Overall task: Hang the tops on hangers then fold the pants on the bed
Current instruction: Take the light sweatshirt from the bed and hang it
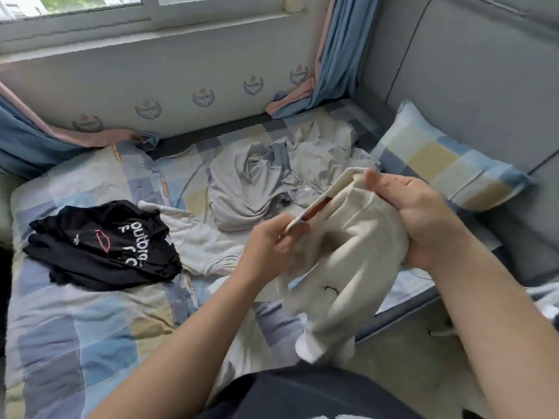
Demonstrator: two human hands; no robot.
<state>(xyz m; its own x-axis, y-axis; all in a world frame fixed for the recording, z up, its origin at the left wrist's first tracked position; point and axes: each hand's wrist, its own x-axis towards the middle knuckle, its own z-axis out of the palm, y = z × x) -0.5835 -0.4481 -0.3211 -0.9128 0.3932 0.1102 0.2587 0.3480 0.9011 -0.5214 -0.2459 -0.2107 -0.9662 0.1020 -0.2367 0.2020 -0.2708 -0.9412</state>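
Currently: cream garment (348, 267), soft thick knit, bunched, held above the checked quilted bed (90, 328). Left hand (272, 249) pinches its flat band edge; right hand (417, 219) clenches bunched fabric. Long axis hangs downward, toward the person.

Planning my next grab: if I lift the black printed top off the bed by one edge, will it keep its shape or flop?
Likely floppy: the black top lies crumpled in soft folds, so it should drape and sag when lifted. Its layers look thin, so probably light. It touches the pale garment beside it and might tug that along.
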